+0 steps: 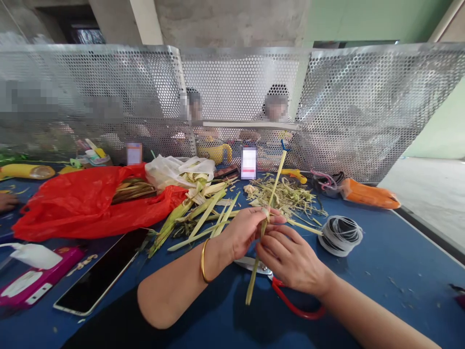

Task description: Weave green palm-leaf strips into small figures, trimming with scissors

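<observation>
My left hand (pixel 247 230), with a gold bangle on its wrist, is closed around a long pale green husk strip (pixel 276 179). My right hand (pixel 292 257) pinches the same strip just below, its fingertips close to the left ones. The strip slants upright, with a small blue tie at its top end and its lower end hanging down past my hands. Under the hands, scissors with red handles (pixel 298 310) lie on the blue table, their blades partly covered. Behind lie more husk strips (pixel 209 213) and a heap of shredded husk (pixel 290 194).
To the left are a red plastic bag (pixel 83 208), a dark phone (pixel 105 271) and a magenta power strip (pixel 39 281). A spool of clear line (pixel 340 235) and an orange packet (pixel 370 194) are at the right. A perforated metal screen (pixel 240 72) stands behind, with people beyond.
</observation>
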The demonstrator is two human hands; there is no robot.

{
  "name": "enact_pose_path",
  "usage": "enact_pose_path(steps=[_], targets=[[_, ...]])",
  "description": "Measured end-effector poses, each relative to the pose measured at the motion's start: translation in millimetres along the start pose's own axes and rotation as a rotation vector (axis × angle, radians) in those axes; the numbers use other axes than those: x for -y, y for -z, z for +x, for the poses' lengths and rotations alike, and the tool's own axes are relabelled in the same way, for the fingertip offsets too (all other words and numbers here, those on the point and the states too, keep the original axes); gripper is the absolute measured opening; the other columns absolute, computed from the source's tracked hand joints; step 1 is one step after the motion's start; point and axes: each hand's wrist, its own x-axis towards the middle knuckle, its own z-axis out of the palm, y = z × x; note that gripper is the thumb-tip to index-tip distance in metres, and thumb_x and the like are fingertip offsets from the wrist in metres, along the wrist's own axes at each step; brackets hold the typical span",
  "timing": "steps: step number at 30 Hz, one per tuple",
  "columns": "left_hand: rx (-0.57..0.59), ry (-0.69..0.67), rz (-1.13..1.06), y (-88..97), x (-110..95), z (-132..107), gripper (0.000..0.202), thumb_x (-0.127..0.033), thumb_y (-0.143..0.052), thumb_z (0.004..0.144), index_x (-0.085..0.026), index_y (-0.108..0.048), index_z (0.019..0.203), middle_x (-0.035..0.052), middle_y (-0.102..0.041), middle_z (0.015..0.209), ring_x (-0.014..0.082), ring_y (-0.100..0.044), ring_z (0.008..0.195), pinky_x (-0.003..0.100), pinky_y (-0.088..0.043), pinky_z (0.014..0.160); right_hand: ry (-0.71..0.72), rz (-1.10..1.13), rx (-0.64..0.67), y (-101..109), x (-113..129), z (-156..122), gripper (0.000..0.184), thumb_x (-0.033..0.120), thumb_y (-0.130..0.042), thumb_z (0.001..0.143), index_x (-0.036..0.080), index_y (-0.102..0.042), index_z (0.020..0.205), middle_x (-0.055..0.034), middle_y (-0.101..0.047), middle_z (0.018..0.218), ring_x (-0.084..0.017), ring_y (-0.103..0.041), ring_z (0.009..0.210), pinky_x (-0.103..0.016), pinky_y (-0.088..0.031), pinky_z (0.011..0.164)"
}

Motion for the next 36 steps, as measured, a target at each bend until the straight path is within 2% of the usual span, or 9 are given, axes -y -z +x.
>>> enact_pose_path(steps=[4,8,11,15,23,28,30,33,36], targets=[[-0.025,-0.031,0.071,-0.7,-2,-1,0.017,-0.024,-0.057,0.085,-0.012,-0.069,0.084,0.0089,-0.073,0.083,0.0145,-0.068,0.070,0.022,-0.051,0.066,-0.310,0.229,-0.200,14,-4,7,0.013,0.012,-0.050,0.089,0.018,-0.062,0.090,-0.0046,-0.068,0.080,-0.017,-0.063,0.077,-0.036,-0.046,0.079],[0.054,-0.025,0.054,2.7,-2,2,0.017,-0.023,-0.055,0.085,-0.013,-0.068,0.089,0.0092,-0.073,0.085,0.0169,-0.070,0.069,0.028,-0.053,0.071,-0.863,0.556,-0.349,20,-20,11,0.008,0.023,-0.057,0.086,0.020,-0.064,0.082,-0.0040,-0.069,0.079,-0.019,-0.063,0.076,-0.033,-0.047,0.071],[0.087,0.001,0.055,4.4,-1,3,0.017,-0.023,-0.054,0.087,-0.014,-0.066,0.093,0.0110,-0.074,0.088,0.0201,-0.072,0.071,0.031,-0.054,0.071,-1.280,0.899,-0.342,17,-36,8,0.018,0.035,-0.066,0.077,0.017,-0.067,0.074,-0.0054,-0.070,0.074,-0.020,-0.064,0.073,-0.032,-0.049,0.069],[0.070,0.007,0.092,2.9,0,2,0.019,-0.027,-0.056,0.086,-0.013,-0.064,0.095,0.0128,-0.074,0.088,0.0209,-0.072,0.068,0.031,-0.055,0.068,-1.530,1.188,-0.269,9,-47,3,0.029,0.042,-0.074,0.064,0.015,-0.064,0.062,-0.0030,-0.064,0.057,-0.017,-0.061,0.058,-0.030,-0.049,0.060],[0.047,-0.025,0.144,1.9,1,1,0.026,-0.026,-0.052,0.089,-0.013,-0.066,0.106,0.0109,-0.074,0.086,0.0166,-0.070,0.061,0.026,-0.052,0.061,-1.586,1.211,-0.210,-2,-41,1,0.034,0.047,-0.069,0.063,0.020,-0.051,0.056,0.0043,-0.050,0.046,-0.011,-0.048,0.042,-0.025,-0.041,0.044],[0.180,0.026,0.129,4.4,1,-1,0.023,-0.026,-0.051,0.088,-0.011,-0.067,0.097,0.0113,-0.073,0.082,0.0145,-0.067,0.055,0.025,-0.053,0.060,-1.536,1.277,0.030,-2,-44,-2,0.030,0.046,-0.065,0.066,0.019,-0.055,0.058,0.0021,-0.052,0.047,-0.012,-0.050,0.042,-0.026,-0.040,0.044],[0.160,0.069,0.120,4.9,1,-1,0.023,-0.024,-0.050,0.088,-0.011,-0.068,0.093,0.0105,-0.073,0.080,0.0137,-0.067,0.054,0.025,-0.053,0.060,-1.496,1.258,0.127,1,-47,-4,0.031,0.042,-0.067,0.066,0.018,-0.054,0.051,0.0019,-0.051,0.044,-0.011,-0.047,0.040,-0.024,-0.034,0.042],[0.046,0.085,0.106,4.9,0,0,0.021,-0.022,-0.049,0.088,-0.012,-0.067,0.089,0.0100,-0.073,0.081,0.0146,-0.069,0.061,0.024,-0.054,0.062,-1.345,0.854,0.160,10,-49,-3,0.035,0.039,-0.066,0.072,0.019,-0.052,0.047,0.0029,-0.048,0.043,-0.010,-0.041,0.042,-0.023,-0.026,0.043],[0.009,0.076,0.082,3.5,1,1,0.018,-0.018,-0.049,0.085,-0.012,-0.067,0.086,0.0102,-0.073,0.083,0.0163,-0.071,0.067,0.025,-0.054,0.064,-1.058,0.498,0.057,20,-43,3,0.023,0.033,-0.060,0.082,0.021,-0.059,0.063,0.0012,-0.057,0.059,-0.013,-0.050,0.055,-0.024,-0.033,0.050]])
